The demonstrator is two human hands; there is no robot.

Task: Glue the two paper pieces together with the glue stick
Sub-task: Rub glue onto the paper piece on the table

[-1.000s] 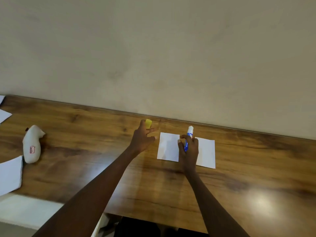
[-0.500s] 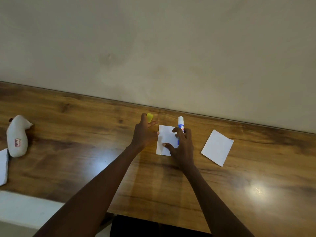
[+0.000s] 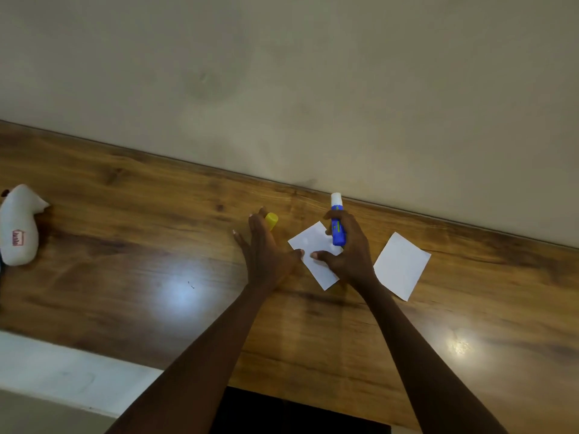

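Two white paper pieces lie on the wooden table. The left paper (image 3: 308, 242) sits tilted between my hands; the right paper (image 3: 401, 265) lies apart from it. My right hand (image 3: 349, 252) grips the blue glue stick (image 3: 337, 225) upright, its white tip uncapped, while its thumb presses on the left paper. My left hand (image 3: 266, 249) holds the yellow cap (image 3: 272, 220) between its fingers, and its thumb touches the left paper's edge.
A white plush toy (image 3: 19, 225) lies at the table's far left edge. The wall (image 3: 313, 89) rises right behind the table's back edge. The table's front edge (image 3: 78, 349) runs near my body, with a dark gap below.
The papers, side by side a second ago, now lie apart, the right one slid away to the right. The left paper has turned to a tilt. Both hands stay on it.
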